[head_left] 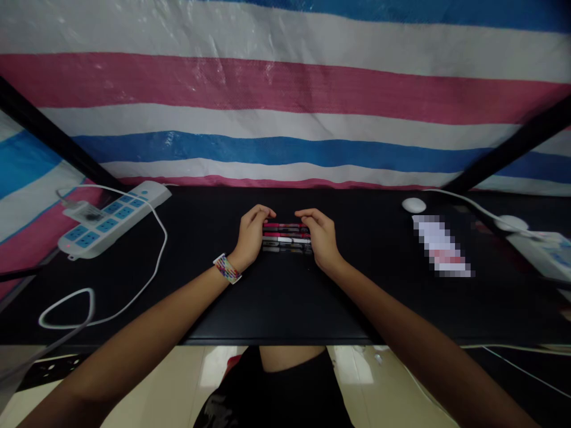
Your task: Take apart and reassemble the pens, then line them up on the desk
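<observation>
Several pens (pixel 288 241) lie side by side in a small row on the black table, pointing left and right. Some have red parts, one is white, others look dark or clear. At their left ends my left hand (pixel 252 235) rests on its edge, palm inward, fingers bent loosely forward. My right hand (pixel 322 238) mirrors it at the right ends, with curved fingers and the fingertips reaching past the row's far side. Both palms are against or very close to the pen ends; exact contact is hidden. Neither hand is wrapped round a pen.
On the left lies a white power strip (pixel 113 220) with a plugged-in adapter (pixel 84 211) and a looping white cable (pixel 163 255). To the right are a white mouse (pixel 414 205), a blurred-out item (pixel 441 246) and another power strip (pixel 542 252). A striped sheet (pixel 285 89) hangs behind the table.
</observation>
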A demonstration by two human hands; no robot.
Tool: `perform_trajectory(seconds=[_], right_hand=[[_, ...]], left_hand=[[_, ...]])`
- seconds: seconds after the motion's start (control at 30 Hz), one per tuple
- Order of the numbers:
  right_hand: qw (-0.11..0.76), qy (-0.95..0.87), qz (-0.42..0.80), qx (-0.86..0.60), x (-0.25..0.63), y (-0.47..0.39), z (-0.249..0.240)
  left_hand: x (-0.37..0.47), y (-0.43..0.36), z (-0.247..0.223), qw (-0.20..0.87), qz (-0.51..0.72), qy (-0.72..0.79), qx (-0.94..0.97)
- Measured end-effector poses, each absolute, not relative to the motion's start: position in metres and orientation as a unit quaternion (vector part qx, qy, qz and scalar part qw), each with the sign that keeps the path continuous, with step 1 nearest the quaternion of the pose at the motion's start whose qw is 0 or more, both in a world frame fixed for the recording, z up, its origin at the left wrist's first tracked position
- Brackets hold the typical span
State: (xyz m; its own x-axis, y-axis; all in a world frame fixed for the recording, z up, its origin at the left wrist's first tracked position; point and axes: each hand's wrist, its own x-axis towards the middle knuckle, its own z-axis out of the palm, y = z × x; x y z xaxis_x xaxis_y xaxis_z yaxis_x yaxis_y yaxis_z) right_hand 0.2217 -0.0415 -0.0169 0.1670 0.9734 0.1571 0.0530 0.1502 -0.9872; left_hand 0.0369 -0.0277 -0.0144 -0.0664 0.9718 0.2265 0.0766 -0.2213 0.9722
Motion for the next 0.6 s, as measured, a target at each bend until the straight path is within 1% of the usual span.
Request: perform_trajectory(seconds=[0.3, 0.6], right_hand=[[0.527, -0.569, 0.399, -0.489, 0.2219, -0.0409, -0.0111], [0.484, -0.641, 0.306, -0.511, 0.2194, -0.0445, -0.0163]], left_hand=[[0.0374, -0.0278, -0.0111, 0.44, 0.582, 0.459, 0.507], [0.038, -0.0295, -0.0131, 0.415, 0.568, 0.459, 0.542]])
